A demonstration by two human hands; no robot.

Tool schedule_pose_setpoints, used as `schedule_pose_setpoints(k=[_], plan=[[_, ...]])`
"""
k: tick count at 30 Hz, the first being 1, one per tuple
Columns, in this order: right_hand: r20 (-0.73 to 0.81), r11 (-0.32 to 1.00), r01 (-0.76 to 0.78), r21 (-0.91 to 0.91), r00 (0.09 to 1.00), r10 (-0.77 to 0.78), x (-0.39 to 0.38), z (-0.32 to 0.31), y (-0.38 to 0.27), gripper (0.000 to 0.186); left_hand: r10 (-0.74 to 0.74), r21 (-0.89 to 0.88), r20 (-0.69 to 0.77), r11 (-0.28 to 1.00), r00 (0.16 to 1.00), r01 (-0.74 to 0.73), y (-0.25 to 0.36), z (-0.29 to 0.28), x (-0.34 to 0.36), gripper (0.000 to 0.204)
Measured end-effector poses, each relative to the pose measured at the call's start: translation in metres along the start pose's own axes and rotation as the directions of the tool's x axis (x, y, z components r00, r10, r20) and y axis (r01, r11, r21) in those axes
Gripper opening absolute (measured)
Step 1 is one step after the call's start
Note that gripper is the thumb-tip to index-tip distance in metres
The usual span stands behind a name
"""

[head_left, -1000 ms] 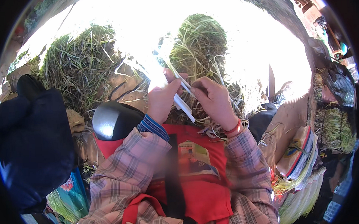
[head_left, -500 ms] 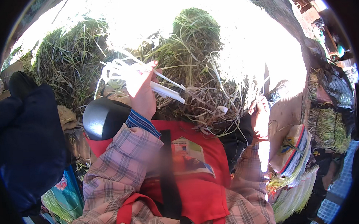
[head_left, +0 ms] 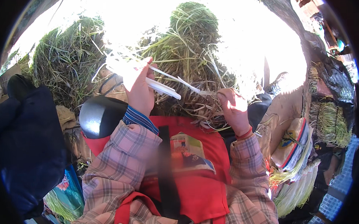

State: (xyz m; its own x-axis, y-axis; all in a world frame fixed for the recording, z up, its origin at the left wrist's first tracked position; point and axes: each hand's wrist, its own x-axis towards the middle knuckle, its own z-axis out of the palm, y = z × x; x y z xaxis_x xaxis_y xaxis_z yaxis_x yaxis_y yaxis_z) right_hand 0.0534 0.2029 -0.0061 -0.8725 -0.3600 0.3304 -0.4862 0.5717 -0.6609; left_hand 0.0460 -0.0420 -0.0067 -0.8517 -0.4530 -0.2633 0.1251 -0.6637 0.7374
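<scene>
A small bundle of smooth white stalks point(head_left: 164, 89) slants through the frame's upper centre, blunt ends pointing lower right. Just above, a thinner pale stalk point(head_left: 173, 76) slopes the same way, its ragged, brownish end pinched in the right fingers point(head_left: 225, 95).

From eleven to one o'clock ahead of me, harsh light point(head_left: 144, 10) bleaches the ground point(head_left: 260, 40) white; toward three o'clock I see brown floor point(head_left: 284, 109) lying partly in shade.
</scene>
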Motion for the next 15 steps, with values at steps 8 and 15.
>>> schedule_pose_setpoints(k=[8,15], plan=[[-0.487,0.673,-0.721,-0.165,0.653,0.581,-0.141,-0.117,0.158,0.014,0.040,-0.003,-0.079,0.999,0.996,-0.040,-0.012,-0.001,0.007,0.022],[-0.366,0.510,-0.519,-0.686,0.852,0.375,-0.130,-0.107,0.147,0.023,0.091,0.003,-0.011,0.996,0.996,-0.091,-0.001,-0.009,0.006,0.021]])
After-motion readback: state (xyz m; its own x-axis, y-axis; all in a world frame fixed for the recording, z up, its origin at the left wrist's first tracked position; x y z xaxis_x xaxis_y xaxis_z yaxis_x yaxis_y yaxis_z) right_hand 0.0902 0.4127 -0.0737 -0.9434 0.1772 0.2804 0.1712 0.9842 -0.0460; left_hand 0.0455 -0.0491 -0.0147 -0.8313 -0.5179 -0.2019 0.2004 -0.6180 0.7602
